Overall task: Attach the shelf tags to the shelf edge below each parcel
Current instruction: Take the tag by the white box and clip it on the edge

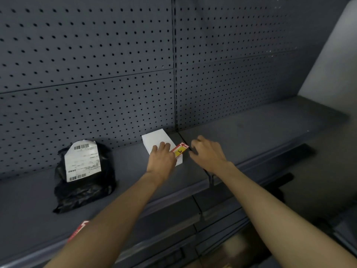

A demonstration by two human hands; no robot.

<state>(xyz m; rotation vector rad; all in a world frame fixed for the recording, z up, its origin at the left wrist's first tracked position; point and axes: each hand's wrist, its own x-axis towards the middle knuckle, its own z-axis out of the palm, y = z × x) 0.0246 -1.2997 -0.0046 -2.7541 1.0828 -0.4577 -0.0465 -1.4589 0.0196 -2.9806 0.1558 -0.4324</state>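
Note:
A flat white parcel [156,141] lies on the grey shelf [251,132] near the seam between two shelf bays. My left hand [161,158] rests on it and pinches a red and yellow shelf tag [180,150] marked with a letter. My right hand [207,151] hovers just right of the tag, fingers curled loosely, holding nothing that I can see. A black plastic parcel [85,188] with a white shipping label sits further left on the shelf. Another red and white shelf tag [78,230] sits at the shelf's front edge below the black parcel, partly hidden by my left forearm.
A grey pegboard back panel [116,64] rises behind the shelf. The shelf's front edge [193,190] runs diagonally across the view, with lower shelves beneath it. A pale wall [332,60] stands at the right end.

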